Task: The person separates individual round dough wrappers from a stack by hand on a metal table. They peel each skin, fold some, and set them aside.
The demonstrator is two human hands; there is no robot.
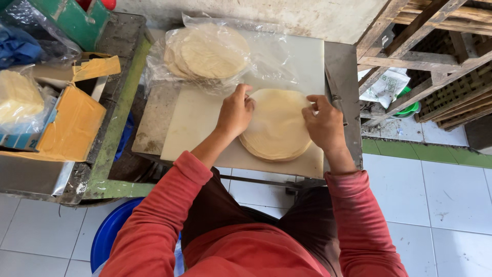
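Observation:
A stack of thin, round, pale yellow wrappers (278,128) lies on a white cutting board (195,123). My left hand (234,111) rests on the stack's left edge, fingers curled onto the top sheet. My right hand (323,123) pinches the stack's upper right edge. Behind them, a clear plastic bag (215,54) holds another pile of the same round wrappers. Both sleeves are red.
A cardboard box (72,120) with bagged pale sheets (18,97) sits on the metal stand at left. Wooden crates (435,56) stand at right, a green tub (410,109) beneath them. A blue basin (110,231) sits on the white tiled floor.

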